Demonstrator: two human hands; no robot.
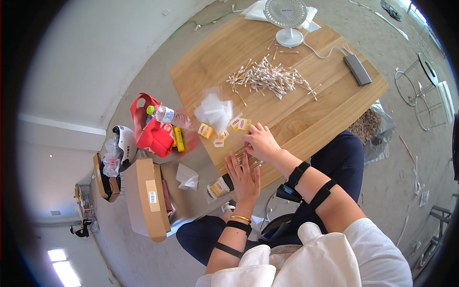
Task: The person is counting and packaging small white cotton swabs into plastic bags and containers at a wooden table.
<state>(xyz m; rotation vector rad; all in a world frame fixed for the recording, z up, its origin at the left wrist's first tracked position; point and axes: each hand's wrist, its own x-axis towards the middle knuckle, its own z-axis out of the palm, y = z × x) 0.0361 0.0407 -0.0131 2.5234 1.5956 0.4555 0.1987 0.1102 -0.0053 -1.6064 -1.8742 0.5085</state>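
Observation:
A row of cotton swabs (253,162) lies on the near edge of the wooden table, partly under my hands. My left hand (245,182) rests on them with its fingers stretched out and apart. Just beyond it, my right hand (262,144) has its fingers bent together at the far end of the swabs; what lies between the fingertips is hidden. Next to my left hand is a clear packet with a dark end (220,186). Small yellow-and-white labels (241,124) and clear plastic bags (213,111) lie beyond my hands.
A large pile of loose cotton swabs (275,79) covers the table's middle. Farther back stand a white fan (289,37) and a grey power bank (357,69) joined by a cable. To the left are a red bag (155,136), a bottle (167,115) and an open cardboard box (152,198).

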